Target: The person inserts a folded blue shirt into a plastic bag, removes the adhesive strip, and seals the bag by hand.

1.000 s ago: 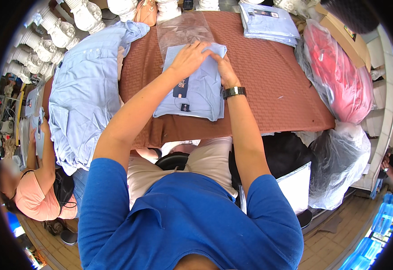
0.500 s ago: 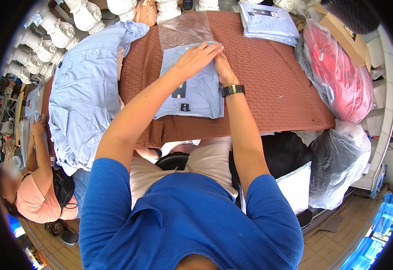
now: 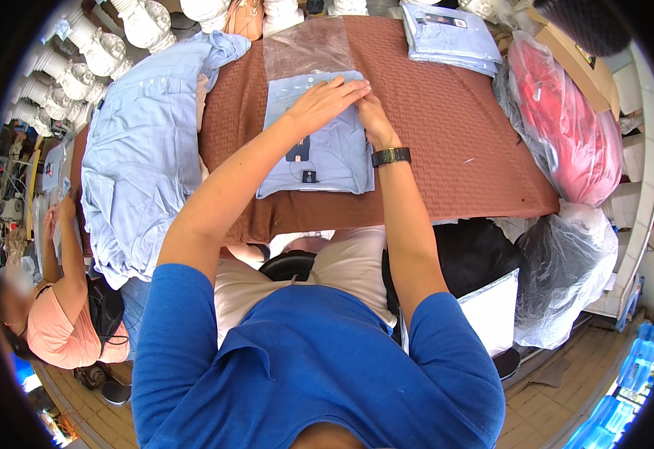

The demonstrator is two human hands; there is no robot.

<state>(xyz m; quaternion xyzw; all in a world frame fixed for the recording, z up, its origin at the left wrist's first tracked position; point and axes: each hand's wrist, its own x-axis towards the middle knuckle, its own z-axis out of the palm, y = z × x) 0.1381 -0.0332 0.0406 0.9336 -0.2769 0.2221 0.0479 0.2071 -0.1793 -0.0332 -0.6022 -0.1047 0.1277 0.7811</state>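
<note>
A folded light blue shirt [image 3: 334, 161] lies in a clear plastic bag [image 3: 308, 49] on the table before me. The bag's loose end stretches flat beyond the shirt. Dark tags show on the shirt's nearer part. My left hand [image 3: 330, 101] reaches across the shirt's far end, fingers stretched out and pointing right, holding nothing visible. At the shirt's far right corner, my right hand [image 3: 374, 121], with a dark watch on its wrist, touches the left fingertips. Its own fingertips are hidden there, so I cannot see whether they grip the bag.
A brown textured cloth [image 3: 454, 150] covers the table. Loose blue shirts [image 3: 143, 142] are heaped at left; packed blue shirts [image 3: 450, 37] lie far right. Red cloth in a clear bag [image 3: 566, 120] hangs at the right edge. Another person [image 3: 76, 314] works at left.
Both my hands have shifted slightly toward me at the shirt's far right corner, and the right hand's fingers look more tucked behind the left's. The shirt stays nearly in place.
</note>
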